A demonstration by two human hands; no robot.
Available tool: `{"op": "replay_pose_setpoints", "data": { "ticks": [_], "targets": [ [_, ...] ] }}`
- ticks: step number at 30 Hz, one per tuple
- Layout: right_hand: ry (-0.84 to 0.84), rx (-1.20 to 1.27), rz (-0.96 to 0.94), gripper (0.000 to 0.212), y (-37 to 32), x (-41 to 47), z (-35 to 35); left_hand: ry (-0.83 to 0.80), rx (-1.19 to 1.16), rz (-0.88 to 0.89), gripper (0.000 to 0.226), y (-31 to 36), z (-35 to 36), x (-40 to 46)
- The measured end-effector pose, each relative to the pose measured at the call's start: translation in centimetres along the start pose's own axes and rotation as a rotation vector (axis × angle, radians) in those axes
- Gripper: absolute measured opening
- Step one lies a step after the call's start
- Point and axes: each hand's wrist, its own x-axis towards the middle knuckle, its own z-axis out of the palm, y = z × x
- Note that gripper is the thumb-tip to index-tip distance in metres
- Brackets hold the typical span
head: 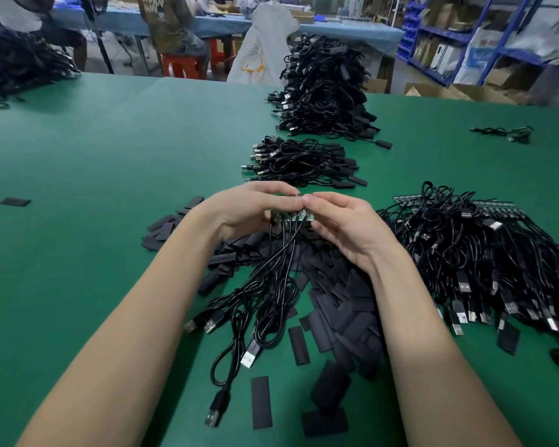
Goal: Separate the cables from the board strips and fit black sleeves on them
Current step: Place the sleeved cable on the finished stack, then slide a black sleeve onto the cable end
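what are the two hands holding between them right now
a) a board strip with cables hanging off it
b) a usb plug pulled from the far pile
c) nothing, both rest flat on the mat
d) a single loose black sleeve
a: the left hand and right hand both grip a board strip, with black cables trailing down from it onto the green mat.

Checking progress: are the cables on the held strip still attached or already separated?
Attached: several cables hang from the board strip gripped by left hand and right hand.

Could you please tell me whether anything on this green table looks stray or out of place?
One flat black sleeve lies alone at far left, well apart from the loose black sleeve heap beneath both hands; nothing looks damaged.
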Motion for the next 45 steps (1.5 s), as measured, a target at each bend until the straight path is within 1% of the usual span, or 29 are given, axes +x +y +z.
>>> {"op": "replay_pose_setpoints", "data": {
  "ticks": [1, 4, 6, 8, 11, 15, 17, 19, 21, 23, 24, 25, 27, 29, 31, 32, 33, 35, 36, 38, 39, 40, 41, 42, 43, 45],
  "targets": [
    [-0.009, 0.044, 0.023, 0.023, -0.1, -0.1, -0.1, -0.006, -0.034, -0.003, 0.017, -0.1, 0.1, 0.1],
    [-0.011, 0.093, 0.07, 0.021, -0.1, -0.3, -0.2, -0.001, -0.077, -0.007, 0.012, -0.1, 0.1, 0.4],
    [-0.002, 0.091, 0.083, 0.025, -0.1, -0.3, -0.2, -0.015, -0.084, -0.013, 0.023, -0.2, 0.2, 0.4],
    [-0.017, 0.113, 0.1, 0.021, -0.3, -0.3, -0.2, -0.037, -0.107, -0.003, 0.032, -0.2, 0.4, 0.3],
    [-0.061, 0.214, 0.127, 0.011, -0.4, -0.4, -0.1, -0.094, -0.155, 0.003, 0.017, 0.0, 0.6, 0.3],
    [-0.056, 0.345, 0.163, 0.003, -0.4, -0.3, 0.3, -0.128, -0.232, -0.035, 0.014, -0.1, 0.6, 0.7],
    [-0.04, 0.415, 0.2, 0.002, -0.2, -0.3, 0.4, -0.133, -0.295, -0.069, 0.014, -0.3, 0.7, 0.9],
    [-0.045, 0.48, 0.224, 0.008, 0.0, -0.4, 0.5, -0.16, -0.399, -0.085, 0.015, -0.4, 0.9, 1.0],
    [-0.052, 0.477, 0.208, 0.01, -0.2, -0.4, 0.4, -0.175, -0.434, -0.07, 0.014, -0.5, 0.8, 1.1],
    [-0.036, 0.317, 0.151, 0.003, -0.7, -0.5, 0.1, -0.14, -0.328, -0.051, 0.01, -0.4, 0.6, 0.9],
    [-0.03, 0.21, 0.12, 0.003, -0.9, -0.5, -0.2, -0.098, -0.244, -0.043, 0.009, -0.4, 0.5, 0.9],
    [-0.017, 0.11, 0.097, 0.005, -1.1, -0.6, -0.6, -0.029, -0.141, -0.038, 0.007, -0.5, 0.4, 0.8],
    [0.032, -0.048, 0.078, 0.007, -1.1, -0.5, -1.3, 0.156, 0.14, -0.015, 0.004, -0.5, 0.2, 0.7],
    [0.084, -0.133, 0.065, 0.01, -1.1, -0.5, -1.7, 0.31, 0.385, 0.065, 0.012, -0.5, 0.3, 0.8],
    [0.114, -0.136, 0.044, 0.014, -1.1, -0.3, -1.9, 0.426, 0.509, 0.194, 0.018, -0.1, 0.7, 0.9],
    [0.118, -0.124, 0.031, 0.014, -1.2, -0.2, -2.0, 0.434, 0.503, 0.238, 0.016, 0.3, 0.9, 0.9],
    [0.113, -0.108, 0.018, 0.014, -1.2, -0.1, -1.9, 0.382, 0.43, 0.249, 0.014, 0.5, 1.0, 0.8],
    [0.087, -0.077, -0.001, 0.009, -1.1, -0.1, -1.8, 0.187, 0.236, 0.186, 0.019, 0.8, 1.6, 0.6],
    [0.068, -0.074, -0.006, 0.007, -1.1, -0.1, -1.8, 0.119, 0.201, 0.157, 0.022, 0.7, 1.9, 0.6],
    [0.047, -0.138, -0.003, 0.007, -1.4, -0.4, -1.7, 0.1, 0.195, 0.125, 0.017, 0.4, 2.4, 0.6],
    [0.042, -0.229, 0.002, 0.009, -1.7, -0.6, -1.7, 0.122, 0.178, 0.112, 0.013, 0.2, 2.5, 0.7],
    [0.025, -0.39, 0.005, 0.011, -2.1, -0.9, -1.8, 0.153, 0.16, 0.097, 0.012, 0.1, 2.4, 0.8],
    [-0.021, -0.615, 0.01, 0.013, -2.6, -1.3, -2.0, 0.185, 0.148, 0.082, 0.011, 0.0, 2.3, 0.8],
    [-0.104, -0.853, 0.022, 0.014, -3.1, -1.7, -2.1, 0.212, 0.136, 0.071, 0.01, -0.1, 2.2, 0.9],
    [-0.219, -1.041, 0.053, 0.016, -3.5, -2.1, -2.1, 0.229, 0.117, 0.067, 0.01, -0.1, 2.0, 0.9],
    [-0.436, -1.242, 0.172, 0.019, -4.1, -2.9, -1.4, 0.234, 0.078, 0.074, 0.01, -0.2, 1.8, 0.9]
  ]
}}
